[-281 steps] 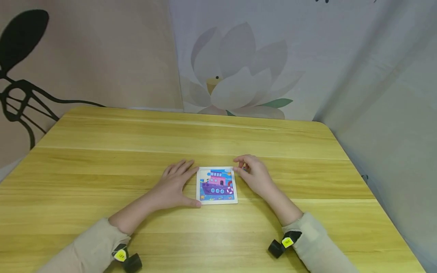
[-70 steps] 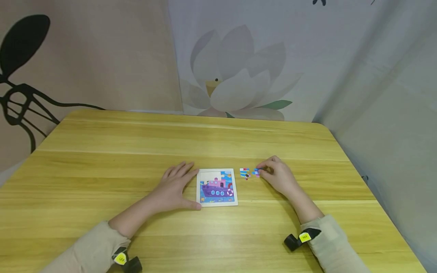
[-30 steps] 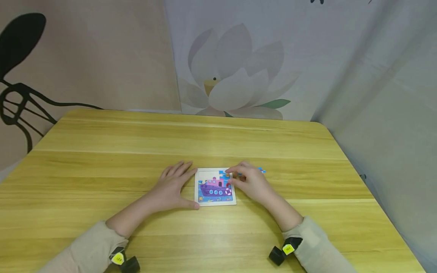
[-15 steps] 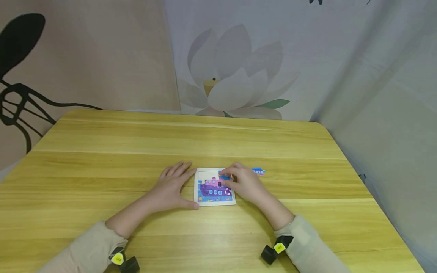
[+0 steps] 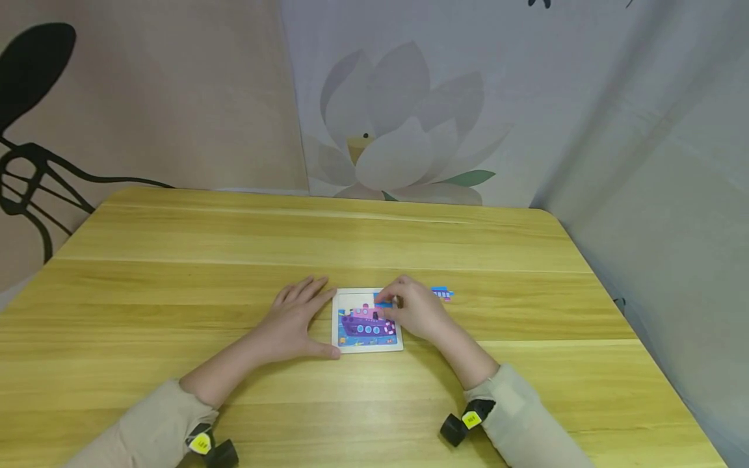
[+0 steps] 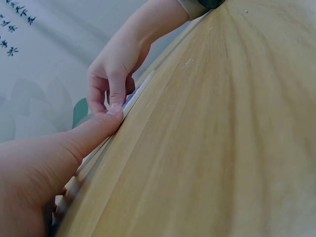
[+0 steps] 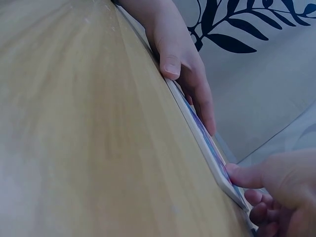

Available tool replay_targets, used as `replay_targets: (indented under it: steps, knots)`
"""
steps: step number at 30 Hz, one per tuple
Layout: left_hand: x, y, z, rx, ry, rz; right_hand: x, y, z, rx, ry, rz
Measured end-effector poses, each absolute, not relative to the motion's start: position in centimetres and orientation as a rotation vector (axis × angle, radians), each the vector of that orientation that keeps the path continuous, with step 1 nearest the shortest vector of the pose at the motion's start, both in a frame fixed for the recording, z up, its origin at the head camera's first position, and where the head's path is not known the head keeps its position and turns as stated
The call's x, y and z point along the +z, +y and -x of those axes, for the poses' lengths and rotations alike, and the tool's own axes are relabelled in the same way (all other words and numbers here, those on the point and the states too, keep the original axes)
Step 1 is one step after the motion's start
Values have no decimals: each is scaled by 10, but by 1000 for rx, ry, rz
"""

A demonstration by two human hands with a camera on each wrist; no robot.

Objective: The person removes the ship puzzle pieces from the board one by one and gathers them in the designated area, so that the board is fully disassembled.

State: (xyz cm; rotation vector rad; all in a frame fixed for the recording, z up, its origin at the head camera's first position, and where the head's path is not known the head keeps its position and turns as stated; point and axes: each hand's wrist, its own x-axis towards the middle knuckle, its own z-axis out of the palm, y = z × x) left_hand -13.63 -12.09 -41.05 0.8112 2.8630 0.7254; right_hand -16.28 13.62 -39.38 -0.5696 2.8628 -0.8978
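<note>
A square jigsaw puzzle (image 5: 367, 329) with a purple and pink ship lies in a white frame (image 5: 368, 350) on the table. Its upper left area is bare white. My left hand (image 5: 295, 322) has its fingers spread, with thumb and forefinger resting against the frame's left corners. Over the upper right corner, my right hand (image 5: 418, 309) has its thumb and forefinger around a blue puzzle piece (image 5: 383, 304), seemingly pinching it; the hand partly covers the piece. In the right wrist view, the right thumb (image 7: 244, 176) touches the puzzle. A loose blue and purple piece (image 5: 443, 294) lies just beyond the right hand.
The wooden table (image 5: 234, 234) extends around the puzzle on every side. A curtain (image 5: 643, 162) hangs on the right, and a wall with a printed flower (image 5: 404, 123) stands behind the far edge. Both wrists carry small black cameras (image 5: 453, 429).
The ship's top middle piece has left the frame and lies on the table at right. My right hand has come back left from the loose pieces onto the puzzle. My left hand stays put.
</note>
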Motion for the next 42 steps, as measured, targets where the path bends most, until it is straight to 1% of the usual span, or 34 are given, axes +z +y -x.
replay_targets:
  steps: [9,17,32,42]
  knots:
    - [-411,-121,136,722,2862,-807,-394,134,161,-907,2866,589]
    - [-411,-120,136,714,2869,-808,-391,132,156,-859,2915,733]
    - [-410,-120,137,714,2860,-796,-394,133,161,-852,2935,674]
    - [-410,-120,137,715,2860,-801,-394,134,160,-949,2946,633]
